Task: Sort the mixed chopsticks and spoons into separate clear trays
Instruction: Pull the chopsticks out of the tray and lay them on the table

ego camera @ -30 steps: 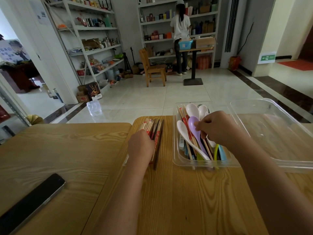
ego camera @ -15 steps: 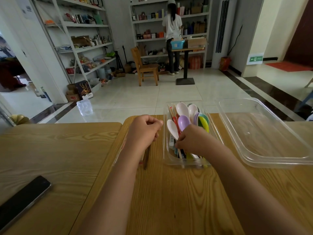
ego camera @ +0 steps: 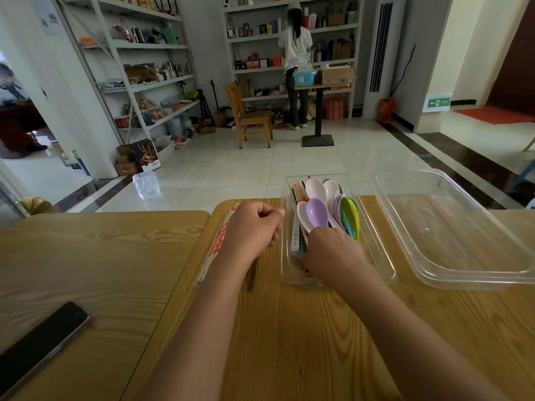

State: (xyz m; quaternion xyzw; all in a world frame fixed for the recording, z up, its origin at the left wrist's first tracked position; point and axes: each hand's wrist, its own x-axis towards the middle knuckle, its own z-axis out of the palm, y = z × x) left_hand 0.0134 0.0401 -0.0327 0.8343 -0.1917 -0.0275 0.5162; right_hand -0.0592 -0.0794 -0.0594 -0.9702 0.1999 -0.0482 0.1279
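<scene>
— Where is your right grip?
— My right grip [ego camera: 333, 253] is down in the middle tray [ego camera: 389, 273], knuckles toward me, fingers sunk among the spoon handles. The fingers are hidden, so I cannot tell whether they have closed on anything.
— And the spoons?
— Their bowls fan out just beyond my knuckles. The purple spoon [ego camera: 317, 211] is nearest, its handle running under my hand. A white spoon [ego camera: 315, 188] lies behind it, and the green-and-yellow spoon [ego camera: 351, 217] is to the right. A few loose chopsticks [ego camera: 298, 191] lie along that tray's left wall.
— Your left grip?
— My left grip [ego camera: 252, 227] is curled into a fist over the left tray [ego camera: 200, 273], just beside the middle one. A dark chopstick [ego camera: 251, 274] shows from under my wrist. I cannot tell whether I hold it or it only lies there. Wrapped chopsticks [ego camera: 220, 241] lie in that tray, left of my fist.
— Further out?
— A wide tray [ego camera: 440, 277] sits on the worktop [ego camera: 289, 328] to the right of the middle one, near but apart. A dark phone [ego camera: 43, 340] lies well off to my left.
</scene>
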